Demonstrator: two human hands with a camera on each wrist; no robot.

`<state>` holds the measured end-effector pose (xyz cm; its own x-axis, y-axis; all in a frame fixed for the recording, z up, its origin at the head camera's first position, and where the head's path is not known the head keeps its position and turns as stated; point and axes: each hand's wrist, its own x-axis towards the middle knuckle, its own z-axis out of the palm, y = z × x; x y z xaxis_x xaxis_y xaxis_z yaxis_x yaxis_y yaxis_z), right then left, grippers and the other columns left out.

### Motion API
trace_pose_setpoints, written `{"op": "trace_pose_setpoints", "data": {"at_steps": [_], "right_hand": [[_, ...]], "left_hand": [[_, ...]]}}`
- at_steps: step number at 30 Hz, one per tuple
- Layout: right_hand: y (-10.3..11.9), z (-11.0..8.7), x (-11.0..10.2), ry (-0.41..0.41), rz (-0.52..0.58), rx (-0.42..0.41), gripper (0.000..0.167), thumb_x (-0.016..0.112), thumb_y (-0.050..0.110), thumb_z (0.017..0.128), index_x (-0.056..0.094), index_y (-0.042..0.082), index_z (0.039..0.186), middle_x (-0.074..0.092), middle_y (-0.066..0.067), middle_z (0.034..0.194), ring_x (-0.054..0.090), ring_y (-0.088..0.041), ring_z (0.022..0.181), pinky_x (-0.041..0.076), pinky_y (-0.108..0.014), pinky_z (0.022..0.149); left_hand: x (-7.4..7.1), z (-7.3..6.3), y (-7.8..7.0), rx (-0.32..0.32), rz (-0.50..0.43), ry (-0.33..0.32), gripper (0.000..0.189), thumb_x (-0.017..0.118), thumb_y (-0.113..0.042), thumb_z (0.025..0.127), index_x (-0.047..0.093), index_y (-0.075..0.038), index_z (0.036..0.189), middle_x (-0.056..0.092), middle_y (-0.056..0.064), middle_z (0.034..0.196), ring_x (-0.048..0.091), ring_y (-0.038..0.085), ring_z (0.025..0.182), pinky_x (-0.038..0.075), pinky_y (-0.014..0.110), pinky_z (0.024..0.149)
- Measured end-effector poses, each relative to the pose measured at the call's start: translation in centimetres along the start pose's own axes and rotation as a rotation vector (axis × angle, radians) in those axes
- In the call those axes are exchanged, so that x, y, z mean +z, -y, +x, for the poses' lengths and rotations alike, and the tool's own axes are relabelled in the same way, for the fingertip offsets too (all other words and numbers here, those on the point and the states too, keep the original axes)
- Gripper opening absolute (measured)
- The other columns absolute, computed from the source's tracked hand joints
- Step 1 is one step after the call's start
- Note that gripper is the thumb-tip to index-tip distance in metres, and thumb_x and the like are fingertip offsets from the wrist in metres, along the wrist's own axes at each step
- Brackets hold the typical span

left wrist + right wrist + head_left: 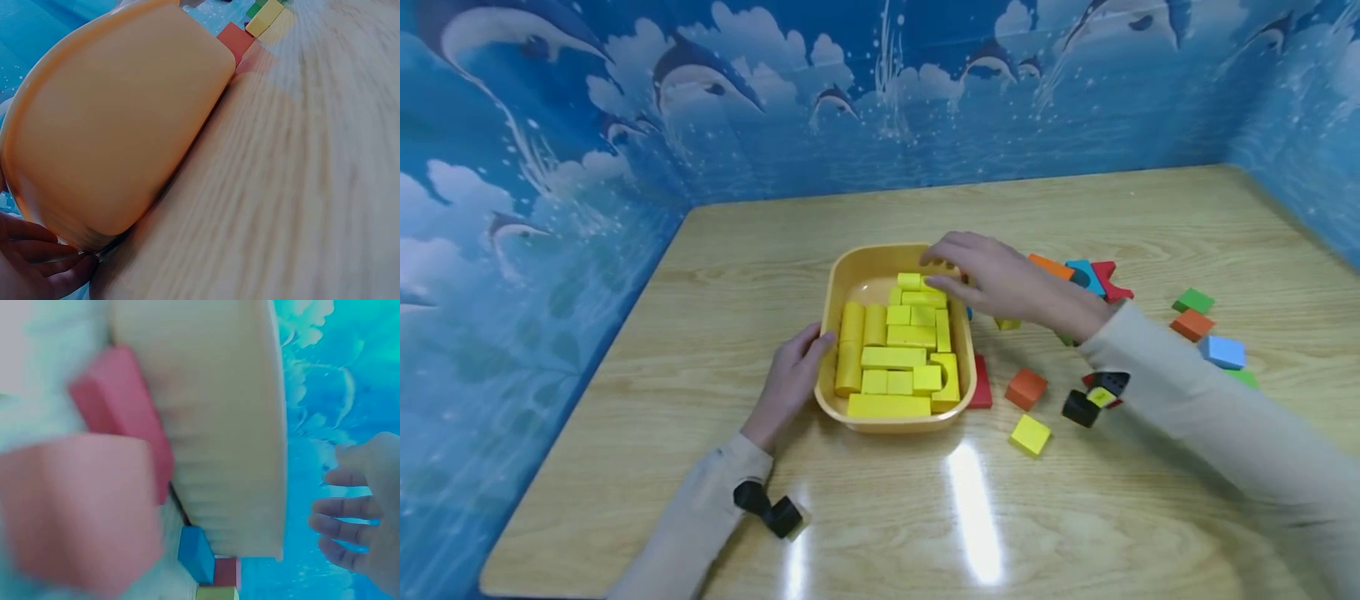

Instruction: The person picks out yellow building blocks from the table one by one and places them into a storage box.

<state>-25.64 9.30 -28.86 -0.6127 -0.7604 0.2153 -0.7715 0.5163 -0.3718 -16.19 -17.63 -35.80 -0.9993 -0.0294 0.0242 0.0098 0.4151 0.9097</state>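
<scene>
A yellow-orange plastic tray [867, 271] stands on the table, packed with yellow blocks [891, 358]: cylinders, bars, small cuboids and an arch piece. At its left side my left hand [790, 371] grips the wall, thumb over the rim and fingers outside. The left wrist view shows these fingers [47, 250] against the tray's outer corner. Above the far right corner of the tray hovers my right hand [992, 279], fingers spread and slightly bent. Nothing shows between them in the right wrist view, where the hand [375, 512] is apart from the tray wall [225, 425].
Right of the tray lie a red block [981, 383], an orange block [1026, 389] and a yellow block [1030, 435]. Behind my right arm are orange [1051, 267], blue [1086, 277] and red [1111, 281] pieces. Farther right sit several green, orange and blue blocks [1223, 352].
</scene>
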Motion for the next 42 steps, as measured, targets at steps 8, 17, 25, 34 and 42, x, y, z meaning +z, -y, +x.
{"op": "trace_pose_setpoints", "data": {"at_steps": [8, 17, 25, 34, 42], "right_hand": [[1.1, -7.8, 0.4, 0.093, -0.009, -0.01, 0.009, 0.073, 0.019, 0.087, 0.064, 0.019, 0.086, 0.052, 0.014, 0.073, 0.047, -0.004, 0.064, 0.044, -0.02, 0.055], [3.6, -12.3, 1.7, 0.269, -0.286, -0.004, 0.03, 0.075, 0.044, 0.081, 0.067, 0.02, 0.097, 0.056, 0.009, 0.078, 0.047, -0.005, 0.059, 0.045, -0.023, 0.052], [5.0, -12.5, 2.8, 0.415, -0.269, 0.029, 0.02, 0.075, 0.031, 0.084, 0.067, 0.021, 0.1, 0.055, 0.008, 0.077, 0.053, -0.012, 0.064, 0.048, -0.026, 0.056], [5.5, -9.2, -0.6, 0.184, -0.08, -0.166, 0.026, 0.069, 0.015, 0.089, 0.069, 0.016, 0.115, 0.057, 0.002, 0.097, 0.048, -0.005, 0.071, 0.046, -0.017, 0.057], [3.5, -0.3, -1.8, 0.031, 0.013, -0.139, 0.022, 0.067, 0.008, 0.09, 0.066, 0.007, 0.113, 0.066, -0.006, 0.103, 0.06, -0.015, 0.08, 0.054, -0.03, 0.068]], "left_hand": [[0.0, 0.0, -0.1, -0.02, -0.017, 0.007, 0.043, 0.044, -0.021, 0.102, 0.049, 0.002, 0.138, 0.056, 0.023, 0.132, 0.059, 0.033, 0.114, 0.051, 0.043, 0.095], [0.0, -0.1, 0.0, -0.034, -0.037, 0.004, 0.043, 0.043, -0.022, 0.103, 0.048, 0.002, 0.139, 0.055, 0.023, 0.133, 0.058, 0.033, 0.115, 0.05, 0.043, 0.095], [0.0, -0.1, 0.0, -0.015, -0.008, -0.002, 0.041, 0.045, -0.021, 0.102, 0.051, 0.001, 0.137, 0.059, 0.022, 0.128, 0.061, 0.031, 0.11, 0.052, 0.042, 0.092], [0.0, -0.1, -0.2, 0.009, 0.014, -0.005, 0.041, 0.044, -0.02, 0.102, 0.053, 0.002, 0.135, 0.06, 0.021, 0.126, 0.06, 0.03, 0.109, 0.051, 0.043, 0.093], [0.1, 0.0, 0.0, -0.023, -0.019, 0.018, 0.043, 0.043, -0.023, 0.103, 0.049, 0.001, 0.139, 0.056, 0.022, 0.132, 0.059, 0.032, 0.113, 0.051, 0.043, 0.094]]}}
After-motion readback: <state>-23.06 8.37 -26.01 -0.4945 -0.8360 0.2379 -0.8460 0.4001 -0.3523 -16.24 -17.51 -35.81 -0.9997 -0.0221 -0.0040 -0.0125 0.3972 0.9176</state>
